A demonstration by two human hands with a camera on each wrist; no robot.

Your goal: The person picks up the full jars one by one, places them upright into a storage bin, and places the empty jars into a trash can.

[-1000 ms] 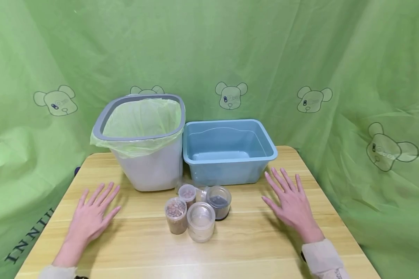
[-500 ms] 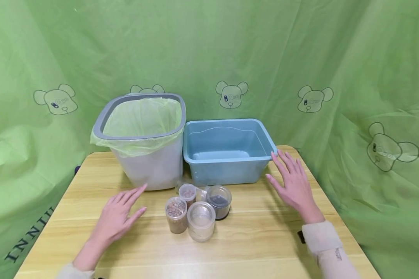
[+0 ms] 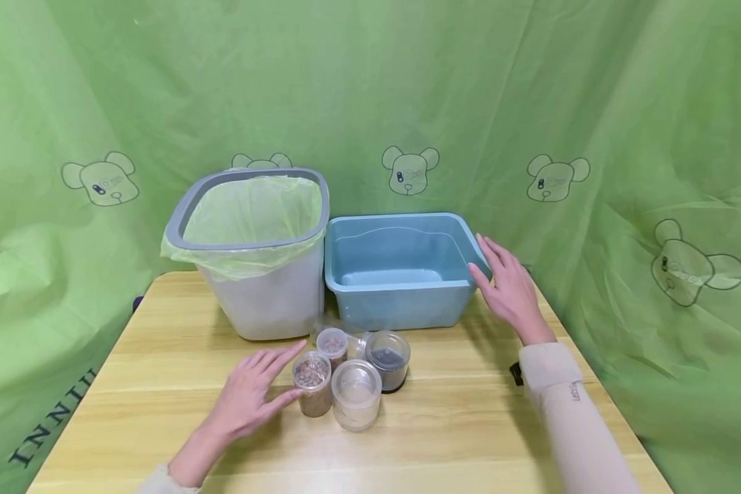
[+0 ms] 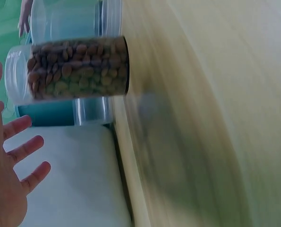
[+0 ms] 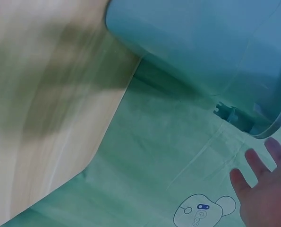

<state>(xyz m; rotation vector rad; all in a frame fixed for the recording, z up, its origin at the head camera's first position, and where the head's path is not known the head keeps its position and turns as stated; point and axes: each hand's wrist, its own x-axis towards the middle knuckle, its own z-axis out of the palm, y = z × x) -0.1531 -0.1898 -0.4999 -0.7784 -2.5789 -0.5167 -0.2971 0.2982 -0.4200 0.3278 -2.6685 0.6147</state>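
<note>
My left hand has thumb and fingers spread beside a clear jar of brown bean-like pieces. The left wrist view shows a gap between those fingers and the jar. A wide clear jar stands right of it. Behind are a smaller jar with brownish pieces and a jar with dark contents. My right hand is at the right rim of a blue plastic bin, fingers extended; whether they touch it I cannot tell. Nothing is gripped by either hand.
A white trash can with a grey rim and green liner bag stands left of the blue bin. Both are at the back of the wooden table. Green curtain with bear-head drawings hangs behind and at both sides.
My left hand has moved right, from the table's left side to the jar of brown pieces. My right hand has moved forward to the bin's right rim. The jars and containers stay in place.
</note>
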